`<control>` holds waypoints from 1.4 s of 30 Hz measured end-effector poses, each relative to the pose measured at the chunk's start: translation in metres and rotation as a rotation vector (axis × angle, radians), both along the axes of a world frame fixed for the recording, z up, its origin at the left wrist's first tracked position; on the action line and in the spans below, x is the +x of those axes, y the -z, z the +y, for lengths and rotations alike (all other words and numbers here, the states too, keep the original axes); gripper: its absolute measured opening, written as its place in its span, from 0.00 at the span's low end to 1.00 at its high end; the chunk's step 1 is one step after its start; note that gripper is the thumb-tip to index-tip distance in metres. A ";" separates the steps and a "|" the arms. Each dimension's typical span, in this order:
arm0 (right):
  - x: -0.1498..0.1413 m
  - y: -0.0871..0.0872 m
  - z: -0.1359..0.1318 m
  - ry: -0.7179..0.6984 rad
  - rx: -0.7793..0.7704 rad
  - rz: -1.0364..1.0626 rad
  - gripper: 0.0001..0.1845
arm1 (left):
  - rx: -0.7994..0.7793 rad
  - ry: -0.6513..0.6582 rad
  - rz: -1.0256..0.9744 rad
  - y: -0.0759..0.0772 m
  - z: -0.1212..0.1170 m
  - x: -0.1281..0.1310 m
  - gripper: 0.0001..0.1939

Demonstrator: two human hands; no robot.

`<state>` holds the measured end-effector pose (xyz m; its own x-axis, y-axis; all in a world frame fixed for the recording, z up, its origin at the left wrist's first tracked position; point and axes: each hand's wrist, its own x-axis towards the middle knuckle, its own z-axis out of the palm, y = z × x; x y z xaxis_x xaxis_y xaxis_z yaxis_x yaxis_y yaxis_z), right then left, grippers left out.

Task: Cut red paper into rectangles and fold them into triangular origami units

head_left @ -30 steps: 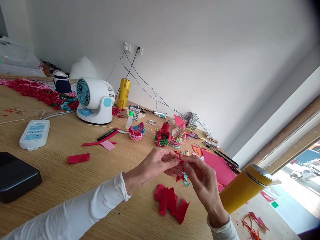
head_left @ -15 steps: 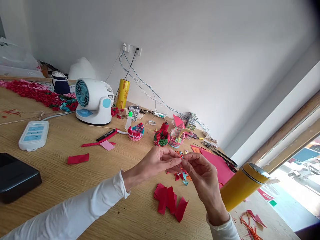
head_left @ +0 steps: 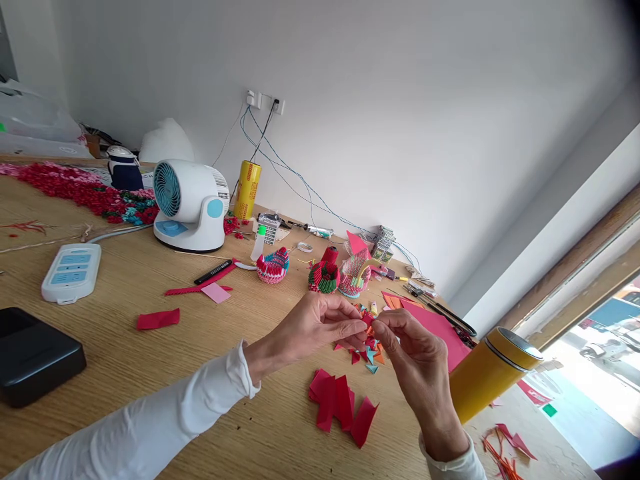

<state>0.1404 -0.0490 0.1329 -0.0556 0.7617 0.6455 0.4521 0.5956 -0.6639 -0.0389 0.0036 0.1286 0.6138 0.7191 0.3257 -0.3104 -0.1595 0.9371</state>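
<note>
1. Because the red paper piece (head_left: 368, 320) looks small, the left hand (head_left: 316, 323) and right hand (head_left: 418, 353) pinch it above the desk (head_left: 200, 360), probably for control.
2. Red paper strips (head_left: 343, 403) lie nearby, seemingly for easy reach.

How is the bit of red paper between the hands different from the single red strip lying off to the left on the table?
The held paper is up at the fingertips of the left hand and right hand; the lone strip lies untouched on the table. Fingers partly cover the held paper, while the lone strip shows whole. Both are red.
</note>
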 end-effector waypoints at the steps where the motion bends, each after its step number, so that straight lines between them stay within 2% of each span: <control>1: 0.000 0.000 0.000 0.001 0.003 -0.008 0.07 | 0.020 -0.008 0.008 -0.001 -0.001 -0.001 0.13; 8: -0.002 0.000 -0.002 0.023 0.035 -0.111 0.07 | 0.269 -0.117 0.177 -0.007 -0.009 -0.004 0.11; 14: -0.005 0.000 -0.003 0.049 0.029 -0.098 0.07 | 0.344 -0.110 0.244 -0.005 -0.006 -0.005 0.13; 19: 0.000 -0.002 -0.003 0.035 0.015 -0.146 0.05 | 0.599 -0.297 0.174 -0.005 -0.002 -0.007 0.09; 21: 0.002 -0.004 -0.004 0.048 0.003 -0.209 0.05 | 0.651 -0.347 0.180 -0.005 -0.001 -0.008 0.08; 27: 0.002 -0.006 -0.006 0.104 0.035 -0.274 0.07 | 0.694 -0.394 0.218 -0.004 -0.001 -0.007 0.08; 37: 0.007 -0.008 -0.010 0.093 0.012 -0.287 0.08 | 0.752 -0.386 0.250 -0.007 -0.002 -0.009 0.09; 42: 0.007 -0.014 -0.013 0.022 0.005 -0.411 0.08 | 0.766 -0.299 0.356 -0.010 -0.007 -0.013 0.08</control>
